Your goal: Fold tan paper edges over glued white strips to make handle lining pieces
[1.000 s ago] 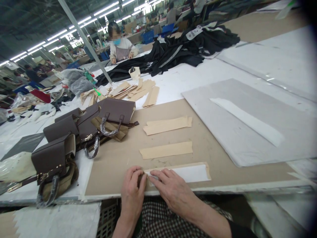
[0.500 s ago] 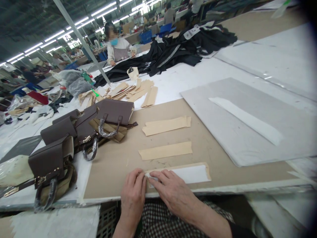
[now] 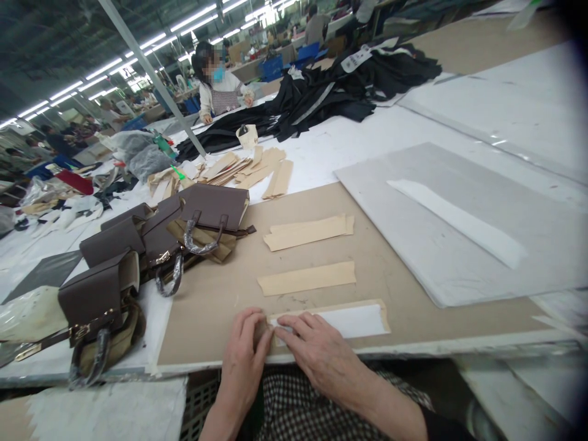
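Observation:
A tan strip (image 3: 386,318) with a white strip (image 3: 356,321) on top lies along the near edge of the brown board (image 3: 211,324). My left hand (image 3: 245,346) is at its left end, thumb and fingers closed on the tan edge. My right hand (image 3: 316,352) rests on the same end, its fingers pressed together on the white strip. Both thumbs are close to each other. Farther up the board lie a single tan strip (image 3: 307,278) and an overlapping pair of tan strips (image 3: 310,233).
Brown handbags (image 3: 98,294) stand at the left. Behind are a pile of tan pieces (image 3: 261,168) and heaped black fabric (image 3: 316,98). A grey sheet (image 3: 413,245) bearing a white strip (image 3: 459,222) lies right. A masked person (image 3: 223,92) is across the table.
My left hand has tilted slightly, its thumb now farther from its index finger. My right hand has hardly moved. The person across the table has turned their head.

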A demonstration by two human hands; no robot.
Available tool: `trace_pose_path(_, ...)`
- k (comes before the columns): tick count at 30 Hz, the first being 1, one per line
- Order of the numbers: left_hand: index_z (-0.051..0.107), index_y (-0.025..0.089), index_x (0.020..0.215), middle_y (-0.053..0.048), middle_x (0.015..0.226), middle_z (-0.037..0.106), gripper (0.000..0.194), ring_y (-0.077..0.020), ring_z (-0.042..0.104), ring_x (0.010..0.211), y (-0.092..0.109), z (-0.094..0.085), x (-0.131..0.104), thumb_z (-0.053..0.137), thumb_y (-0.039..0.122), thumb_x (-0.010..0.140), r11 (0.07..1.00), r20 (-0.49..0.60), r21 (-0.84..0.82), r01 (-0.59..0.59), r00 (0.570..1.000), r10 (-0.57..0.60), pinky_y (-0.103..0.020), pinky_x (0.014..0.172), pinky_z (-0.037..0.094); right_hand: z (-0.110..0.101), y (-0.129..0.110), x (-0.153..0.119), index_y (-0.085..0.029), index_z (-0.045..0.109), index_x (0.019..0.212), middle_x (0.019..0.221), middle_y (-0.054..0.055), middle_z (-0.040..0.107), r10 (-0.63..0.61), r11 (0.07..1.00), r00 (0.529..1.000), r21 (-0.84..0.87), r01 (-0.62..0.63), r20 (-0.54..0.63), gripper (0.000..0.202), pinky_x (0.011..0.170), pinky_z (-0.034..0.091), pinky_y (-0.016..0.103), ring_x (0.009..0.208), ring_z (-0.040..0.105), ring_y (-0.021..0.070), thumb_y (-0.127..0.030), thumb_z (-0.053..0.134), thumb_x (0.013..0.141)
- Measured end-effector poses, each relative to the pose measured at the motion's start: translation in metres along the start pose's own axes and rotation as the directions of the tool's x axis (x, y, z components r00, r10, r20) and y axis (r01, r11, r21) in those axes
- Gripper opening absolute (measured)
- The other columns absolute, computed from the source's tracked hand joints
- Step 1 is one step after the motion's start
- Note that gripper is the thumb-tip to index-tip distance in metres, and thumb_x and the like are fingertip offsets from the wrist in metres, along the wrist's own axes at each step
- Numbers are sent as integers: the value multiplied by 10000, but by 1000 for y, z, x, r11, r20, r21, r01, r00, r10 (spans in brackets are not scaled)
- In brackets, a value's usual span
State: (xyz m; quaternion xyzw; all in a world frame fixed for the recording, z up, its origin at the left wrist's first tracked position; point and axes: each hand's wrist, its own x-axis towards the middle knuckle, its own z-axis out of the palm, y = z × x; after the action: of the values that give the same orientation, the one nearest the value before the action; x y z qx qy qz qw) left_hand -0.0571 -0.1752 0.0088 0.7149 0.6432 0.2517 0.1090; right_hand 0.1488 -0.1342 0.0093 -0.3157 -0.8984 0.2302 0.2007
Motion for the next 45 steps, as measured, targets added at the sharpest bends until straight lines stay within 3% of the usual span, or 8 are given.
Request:
trace_pose_path(2,579,210,1105,-101,1222,583,127,-219,622,1061,-2,-1,-1,579,246,983,991,-9,-109,71,997,-72,-345,849,583,-1,0,0,-196,545,1357,1358,80,569,-2,1000,1000,5,2,-1,437,995,482,468,1131,518,279,-61,537,941)
trace_pose_path(5,622,222,1078,-90,1199,590,110,-213,621,1084,-2,1,-5,550,236,995,986,-28,-160,45,998,-50,-351,895,576,-2,0,1,-197,536,1361,1356,79,568,-2,1000,1000,5,2,-2,437,995,481,464,1130,517,281,-61,540,945)
trace_pose_path(9,651,238,1110,-76,1170,603,169,-206,613,1124,1,5,-7,536,190,996,991,-65,-131,-21,998,12,-376,1002,542,-1,0,0,-192,527,1368,1359,78,565,3,1000,1000,-3,-3,2,440,992,480,467,1125,516,285,-60,534,948)
trace_pose_path(27,652,218,1172,-95,1167,619,229,-208,619,1108,0,7,-10,510,155,1003,993,-57,-55,-105,993,102,-369,992,554,-2,-1,1,-184,546,1362,1339,91,580,1,1000,1000,-9,-1,-15,460,995,482,461,1132,521,281,-55,559,920)
trace_pose_path(32,666,235,1118,-87,1193,596,190,-207,613,1128,2,0,-6,520,191,1005,992,-5,-126,-19,1000,19,-368,981,556,-1,-1,0,-192,525,1387,1352,88,570,-2,1000,1000,0,2,-13,486,990,485,462,1135,517,282,-46,547,924)
trace_pose_path(36,657,230,1116,-88,1224,582,168,-210,617,1125,1,2,-5,539,212,998,990,-54,-136,46,997,-54,-363,949,570,-1,0,0,-193,540,1365,1349,85,573,-5,1000,1000,-5,5,-21,462,995,483,459,1141,519,278,-50,555,926)
trace_pose_path(41,635,216,1172,-87,1204,592,226,-195,601,1132,-3,12,-7,494,147,1010,996,-57,-68,-66,996,62,-363,1004,539,1,0,0,-189,547,1356,1333,92,584,-7,1000,999,-21,6,-42,447,989,484,453,1128,531,275,-61,567,928)
trace_pose_path(45,588,209,1279,-103,1231,593,321,-213,575,1122,-5,10,-9,443,106,1011,983,41,-12,-182,982,183,-399,1004,524,3,0,0,-186,549,1353,1326,98,589,-14,1000,998,-22,13,-66,458,998,482,450,1135,534,275,-56,576,914)
